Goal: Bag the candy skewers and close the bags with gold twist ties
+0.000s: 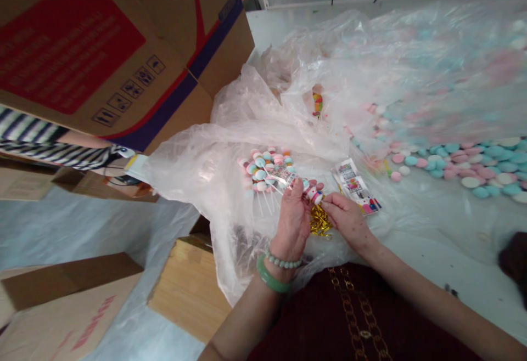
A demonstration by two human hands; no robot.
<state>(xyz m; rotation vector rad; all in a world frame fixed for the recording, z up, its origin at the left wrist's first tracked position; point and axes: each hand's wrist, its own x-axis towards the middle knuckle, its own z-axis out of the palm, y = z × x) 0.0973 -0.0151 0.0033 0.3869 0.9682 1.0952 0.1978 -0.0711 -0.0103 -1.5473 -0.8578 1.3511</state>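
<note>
My left hand (294,215) is closed around a wrapped lollipop (313,192), holding it upright over a crinkled clear plastic sheet (230,147). My right hand (346,215) pinches at the lollipop's lower end, its fingers pressed together. A small heap of gold twist ties (320,223) lies just under both hands. Left of my left hand sits a cluster of pastel lollipops (265,168) with white sticks. Printed clear wrappers (357,186) lie flat right of my right hand.
Many pink, blue and white candy discs (461,164) spread over the plastic at right. A large cardboard box (115,48) looms at upper left, with a person's striped sleeve (45,140) below it. A wooden block (191,289) and flat cartons (61,306) sit at lower left.
</note>
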